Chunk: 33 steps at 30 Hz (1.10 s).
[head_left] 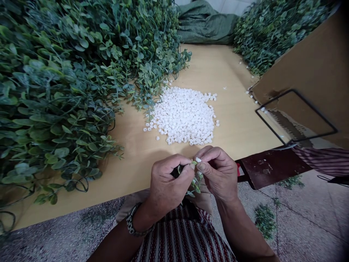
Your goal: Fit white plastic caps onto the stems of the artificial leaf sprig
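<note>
My left hand (pixel 170 182) is closed in a pinch on a green artificial leaf sprig (pixel 195 185), whose leaves hang down between my two hands. The thumb and forefinger of my right hand (pixel 220 171) pinch a small white flower bead (pixel 198 159) at the tip of the sprig. Whether the bead sits on the stem I cannot tell. Just beyond my hands, a pile of the same white beads (pixel 185 116) lies on the tan tabletop (pixel 131 174).
Heaps of artificial greenery (pixel 68 72) cover the table's left side, and another heap (pixel 278 32) stands at the back right. A green cloth sack (pixel 207 23) lies at the far edge. To the right are a cardboard sheet (pixel 308 72) and a black wire frame (pixel 316 105). Fallen sprigs (pixel 264 220) lie on the floor.
</note>
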### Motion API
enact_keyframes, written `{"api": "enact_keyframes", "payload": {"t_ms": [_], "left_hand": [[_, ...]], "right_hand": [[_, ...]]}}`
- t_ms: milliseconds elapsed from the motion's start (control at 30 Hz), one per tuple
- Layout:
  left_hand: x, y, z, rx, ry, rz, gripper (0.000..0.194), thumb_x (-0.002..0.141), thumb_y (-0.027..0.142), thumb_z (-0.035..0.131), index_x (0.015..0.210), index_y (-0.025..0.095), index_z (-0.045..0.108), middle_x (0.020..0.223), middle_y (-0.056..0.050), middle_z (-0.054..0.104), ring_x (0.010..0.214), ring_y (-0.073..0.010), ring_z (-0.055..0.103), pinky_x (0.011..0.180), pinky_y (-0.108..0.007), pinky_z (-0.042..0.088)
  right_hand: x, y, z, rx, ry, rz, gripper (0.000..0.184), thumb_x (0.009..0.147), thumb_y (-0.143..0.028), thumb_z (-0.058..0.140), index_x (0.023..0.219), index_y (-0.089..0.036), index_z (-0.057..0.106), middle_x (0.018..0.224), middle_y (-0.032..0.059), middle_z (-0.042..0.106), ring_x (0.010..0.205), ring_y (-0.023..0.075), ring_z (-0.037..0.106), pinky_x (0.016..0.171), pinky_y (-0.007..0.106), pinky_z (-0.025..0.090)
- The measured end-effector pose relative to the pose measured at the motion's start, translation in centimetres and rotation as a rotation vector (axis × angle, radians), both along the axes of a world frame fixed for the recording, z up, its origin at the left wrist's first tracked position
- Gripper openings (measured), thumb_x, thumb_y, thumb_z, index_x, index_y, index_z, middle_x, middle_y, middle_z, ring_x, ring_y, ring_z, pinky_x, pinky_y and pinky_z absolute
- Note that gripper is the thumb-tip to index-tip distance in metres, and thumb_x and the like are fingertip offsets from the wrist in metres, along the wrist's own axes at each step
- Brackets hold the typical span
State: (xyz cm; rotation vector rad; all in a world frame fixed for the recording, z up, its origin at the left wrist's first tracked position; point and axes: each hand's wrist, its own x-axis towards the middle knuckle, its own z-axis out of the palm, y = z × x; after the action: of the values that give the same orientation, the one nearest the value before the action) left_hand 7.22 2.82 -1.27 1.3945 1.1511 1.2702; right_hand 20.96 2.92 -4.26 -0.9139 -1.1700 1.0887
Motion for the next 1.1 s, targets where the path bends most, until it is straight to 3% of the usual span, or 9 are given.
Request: {"api": "enact_keyframes", "payload": {"t_ms": [367,600,900,1100], "left_hand": [[0.2,0.1,0.1,0.043,0.029,0.087,0.018,0.072,0.005,0.054,0.057,0.013,0.059,0.047,0.006,0.047,0.044,-0.0039,0.038,0.040,-0.013,0.031],[0.6,0.1,0.2,0.018,0.017,0.109,0.017,0.072,0.007,0.053,0.057,0.014,0.057,0.047,0.007,0.045,0.043,-0.0033,0.035,0.039,-0.013,0.030],[0.6,0.1,-0.2,0.036,0.027,0.117,0.017,0.072,0.007,0.053,0.056,0.014,0.056,0.047,0.007,0.043,0.043,-0.0037,0.036,0.039,-0.013,0.031],[0.5,0.3,-0.1,0.081,0.018,0.059,0.017,0.071,0.004,0.054,0.059,0.013,0.061,0.052,0.005,0.054,0.045,-0.0043,0.042,0.042,-0.014,0.035]], "right_hand": [[-1.0,-0.4,0.4,0.118,-0.149,-0.148,0.012,0.079,-0.009,0.069,0.079,-0.021,0.065,0.080,-0.0016,0.064,0.075,0.0104,0.061,0.068,0.024,0.051],[-1.2,-0.5,0.1,0.176,-0.256,-0.231,0.010,0.080,-0.012,0.068,0.079,-0.021,0.063,0.079,-0.0003,0.065,0.074,0.0126,0.063,0.062,0.026,0.054],[-1.0,-0.3,0.5,0.288,-0.358,-0.224,0.016,0.078,-0.004,0.066,0.081,-0.020,0.064,0.080,0.0004,0.065,0.075,0.0116,0.063,0.064,0.024,0.054],[-0.3,-0.2,0.7,0.297,-0.392,-0.170,0.018,0.078,-0.002,0.062,0.081,-0.020,0.061,0.078,0.0000,0.063,0.073,0.0118,0.062,0.061,0.024,0.050]]}}
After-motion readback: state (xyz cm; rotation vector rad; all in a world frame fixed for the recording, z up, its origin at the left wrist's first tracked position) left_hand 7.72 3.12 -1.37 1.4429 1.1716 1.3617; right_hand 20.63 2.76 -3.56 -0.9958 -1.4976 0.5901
